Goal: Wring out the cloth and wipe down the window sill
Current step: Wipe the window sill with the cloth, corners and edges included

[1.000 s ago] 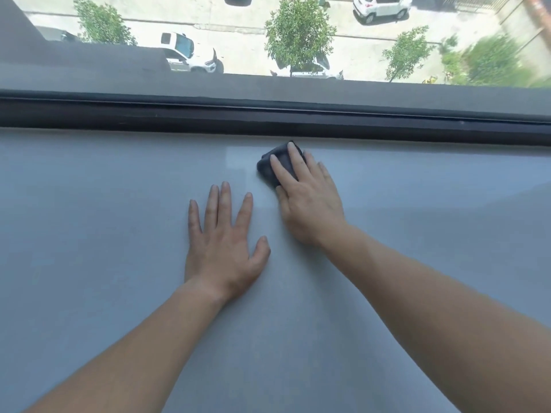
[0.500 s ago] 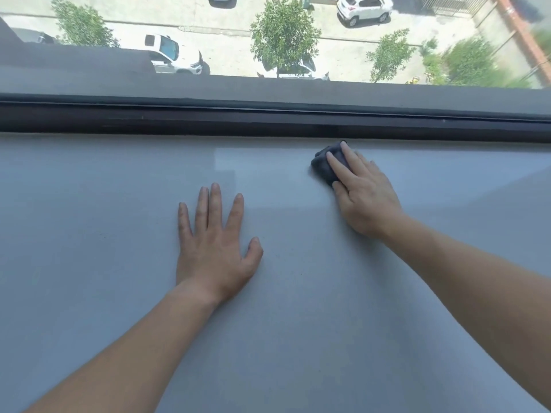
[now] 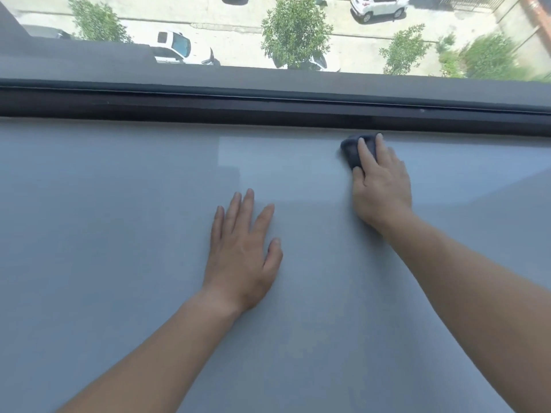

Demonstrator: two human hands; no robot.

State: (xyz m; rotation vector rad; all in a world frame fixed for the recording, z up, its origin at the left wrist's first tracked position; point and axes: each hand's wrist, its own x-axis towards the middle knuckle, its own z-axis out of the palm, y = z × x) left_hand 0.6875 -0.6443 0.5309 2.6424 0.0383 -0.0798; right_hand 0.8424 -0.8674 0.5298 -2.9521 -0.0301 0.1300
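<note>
A wide grey window sill (image 3: 119, 234) fills most of the view. A small dark cloth (image 3: 350, 150) lies bunched on it at the far edge, just below the window frame. My right hand (image 3: 380, 186) presses down on the cloth with fingers spread over it, so most of the cloth is hidden. My left hand (image 3: 243, 257) rests flat on the sill with fingers apart, nearer to me and left of the cloth, holding nothing.
A dark window frame and track (image 3: 268, 108) run across the far edge of the sill. Behind the glass, far below, are a street, trees and parked cars. A paler rectangular patch (image 3: 268, 162) shows on the sill left of the cloth.
My right hand has slid the cloth to the right along the far edge of the sill. My left hand has stayed flat in place.
</note>
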